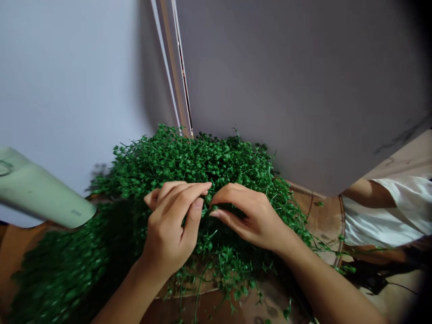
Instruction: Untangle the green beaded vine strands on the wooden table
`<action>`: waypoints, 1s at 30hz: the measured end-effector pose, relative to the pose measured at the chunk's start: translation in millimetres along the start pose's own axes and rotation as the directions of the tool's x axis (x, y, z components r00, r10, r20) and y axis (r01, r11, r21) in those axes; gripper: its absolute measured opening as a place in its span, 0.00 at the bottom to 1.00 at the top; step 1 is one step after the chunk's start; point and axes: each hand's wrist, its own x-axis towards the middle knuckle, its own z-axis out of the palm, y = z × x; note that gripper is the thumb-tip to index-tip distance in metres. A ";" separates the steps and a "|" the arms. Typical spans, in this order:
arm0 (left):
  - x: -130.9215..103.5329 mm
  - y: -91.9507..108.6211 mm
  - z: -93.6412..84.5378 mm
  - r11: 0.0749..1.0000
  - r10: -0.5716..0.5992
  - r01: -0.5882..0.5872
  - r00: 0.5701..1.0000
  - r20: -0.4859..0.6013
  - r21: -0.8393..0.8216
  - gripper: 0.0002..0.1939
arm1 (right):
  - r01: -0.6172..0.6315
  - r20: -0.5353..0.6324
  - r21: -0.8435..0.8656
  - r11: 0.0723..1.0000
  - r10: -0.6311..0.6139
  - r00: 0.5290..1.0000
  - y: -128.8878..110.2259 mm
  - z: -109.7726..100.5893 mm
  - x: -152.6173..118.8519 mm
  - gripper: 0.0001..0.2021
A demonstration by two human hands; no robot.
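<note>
Reaching into a big, bushy heap of bright green stems with tiny round green bits point(202, 157), a person has both bare hands close together near the middle of it. The left hand point(172, 222) has its palm down and its fingers a little bent, with the thumb tip just under the pointing finger. I cannot tell if it holds anything. The right hand point(249, 216) has its thumb and pointing finger nearly together, pinching a small dark green bit point(214, 208) right beside the left fingers. The heap sits on a round brown wooden top point(332, 216), and some thin stems hang down in front. Behind it stand a pale bluish-white flat wall point(60, 76) on the left and a big plain grey panel point(286, 90) on the right. A smooth, pale green, tube-shaped thing point(50, 191) leans in from the left, over a shady green patch point(67, 265). On the far right, another person's bare arm point(366, 193) comes out of a loose, shiny white sleeve point(410, 195).
</note>
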 end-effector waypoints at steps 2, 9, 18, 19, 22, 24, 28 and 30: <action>0.1 0.2 -0.1 1.000 0.022 -0.022 1.000 0.003 -0.009 0.14 | 0.016 0.005 -0.009 1.000 -0.016 1.000 1.0 0.8 0.0 0.04; 2.3 2.0 2.1 0.998 0.047 -0.047 0.999 0.010 0.042 0.06 | 0.048 -0.021 -0.054 0.997 -0.049 0.999 5.0 -0.3 -1.1 0.04; 1.4 1.8 1.2 0.997 0.058 -0.058 0.998 -0.011 0.052 0.08 | 0.048 -0.099 -0.084 0.995 -0.056 0.993 3.0 -1.5 -0.9 0.05; 1.4 2.1 1.2 0.997 0.059 -0.059 0.998 -0.012 0.052 0.08 | 0.039 -0.109 -0.084 0.996 -0.048 0.993 3.1 -1.7 -1.0 0.06; 1.0 2.5 1.5 0.998 0.054 -0.053 0.998 -0.014 0.033 0.08 | -0.011 -0.107 -0.093 0.996 0.001 0.994 3.4 -2.2 -1.2 0.07; 0.3 1.4 1.5 0.999 0.038 -0.038 0.999 -0.020 0.011 0.07 | -0.054 -0.078 -0.099 0.994 0.047 0.996 2.8 -2.1 -0.6 0.09; -2.4 -3.7 0.7 0.999 -0.035 0.034 0.996 -0.082 -0.016 0.03 | -0.065 0.037 -0.082 0.994 0.069 0.997 -0.3 -0.3 1.3 0.12; -4.5 -6.0 0.5 0.994 -0.104 0.098 0.988 -0.111 -0.056 0.02 | -0.035 0.057 -0.065 0.997 0.039 0.998 -1.6 0.9 1.7 0.12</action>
